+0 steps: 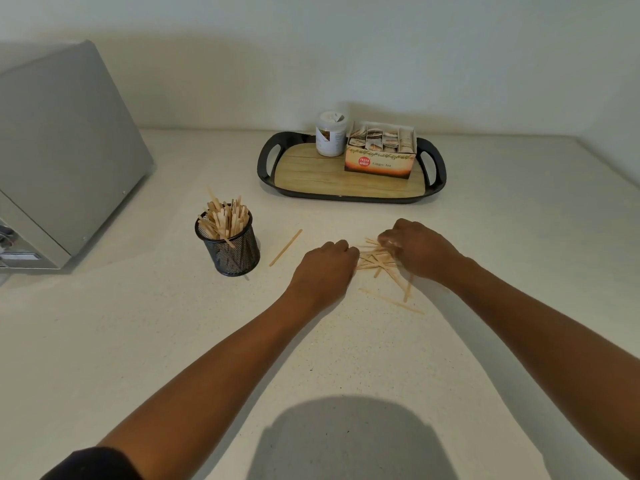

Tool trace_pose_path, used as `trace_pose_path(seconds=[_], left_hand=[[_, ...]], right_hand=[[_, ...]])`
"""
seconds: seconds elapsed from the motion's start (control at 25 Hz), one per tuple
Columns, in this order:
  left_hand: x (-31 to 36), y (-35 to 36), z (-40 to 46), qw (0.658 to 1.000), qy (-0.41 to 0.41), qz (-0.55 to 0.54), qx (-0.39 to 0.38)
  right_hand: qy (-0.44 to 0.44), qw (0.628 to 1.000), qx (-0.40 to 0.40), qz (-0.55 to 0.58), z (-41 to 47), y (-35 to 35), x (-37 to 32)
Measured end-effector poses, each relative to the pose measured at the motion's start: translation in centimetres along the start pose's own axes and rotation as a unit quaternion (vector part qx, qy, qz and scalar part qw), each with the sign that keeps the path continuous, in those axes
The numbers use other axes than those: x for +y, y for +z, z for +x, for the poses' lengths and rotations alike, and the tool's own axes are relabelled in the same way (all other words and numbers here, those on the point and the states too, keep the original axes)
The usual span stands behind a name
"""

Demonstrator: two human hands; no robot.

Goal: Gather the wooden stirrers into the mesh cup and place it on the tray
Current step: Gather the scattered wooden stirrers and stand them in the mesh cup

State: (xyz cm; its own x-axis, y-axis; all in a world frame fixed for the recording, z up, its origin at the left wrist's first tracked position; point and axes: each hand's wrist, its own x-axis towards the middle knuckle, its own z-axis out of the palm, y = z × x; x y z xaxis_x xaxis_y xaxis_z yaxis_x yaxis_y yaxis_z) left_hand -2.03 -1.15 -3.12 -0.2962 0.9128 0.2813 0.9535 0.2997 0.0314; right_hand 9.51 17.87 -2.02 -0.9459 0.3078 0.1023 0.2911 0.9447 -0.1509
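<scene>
Loose wooden stirrers [381, 263] lie scattered flat on the worktop [346, 358] right of centre, one stray stirrer [286, 247] apart to the left. They look thin, light, stiff and snappable; best raked into a bundle and pinched mid-length. Left hand [323, 268] is curled at the pile's edge, right hand [415, 249] curled over it; whether either grips stirrers, cannot tell. Mesh cup [230, 244], part-filled, stands centre left; tray [349, 194] beyond.
</scene>
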Motion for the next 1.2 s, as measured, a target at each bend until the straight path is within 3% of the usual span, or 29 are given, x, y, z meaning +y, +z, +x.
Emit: trace_pose_path(seconds=[0.36, 0.52, 0.6, 0.72, 0.76, 0.88, 1.08, 1.12, 1.2], left_hand=[[1.6, 0.0, 0.1, 0.989, -0.132, -0.058, -0.012], [2.1, -0.9, 1.0, 0.947, -0.255, -0.188, -0.047], [2.1, -1.5, 1.8, 0.873, -0.326, -0.353, -0.078], [2.5, -3.3, 1.9, 0.680, -0.428, -0.590, -0.079], [2.4, -3.8, 1.8, 0.655, -0.446, -0.606, -0.071], [2.0, -4.7, 1.5, 0.625, -0.462, -0.624, -0.077], [2.3, -3.9, 1.5, 0.688, -0.449, -0.559, -0.114], [1.8, -3.4, 1.4, 0.731, -0.426, -0.524, -0.095], [0.6, -2.7, 0.9, 0.853, -0.359, -0.375, -0.049]], right_hand=[[0.189, 0.981, 0.045, 0.024, -1.6, 0.7, -2.8], [0.248, 0.966, 0.041, 0.067, -1.6, 0.7, -4.7], [0.259, 0.960, 0.029, 0.100, -1.1, 0.9, -5.6], [0.279, 0.948, 0.005, 0.154, -0.6, 0.6, -6.1], [0.289, 0.944, 0.012, 0.160, -0.7, 0.4, -5.8], [0.315, 0.939, 0.037, 0.135, -1.1, 0.4, -5.8], [0.252, 0.958, 0.050, 0.126, -1.0, 1.1, -8.5], [0.248, 0.959, 0.065, 0.124, -1.1, 1.1, -8.6], [0.265, 0.956, 0.075, 0.103, -1.6, 0.9, -8.6]])
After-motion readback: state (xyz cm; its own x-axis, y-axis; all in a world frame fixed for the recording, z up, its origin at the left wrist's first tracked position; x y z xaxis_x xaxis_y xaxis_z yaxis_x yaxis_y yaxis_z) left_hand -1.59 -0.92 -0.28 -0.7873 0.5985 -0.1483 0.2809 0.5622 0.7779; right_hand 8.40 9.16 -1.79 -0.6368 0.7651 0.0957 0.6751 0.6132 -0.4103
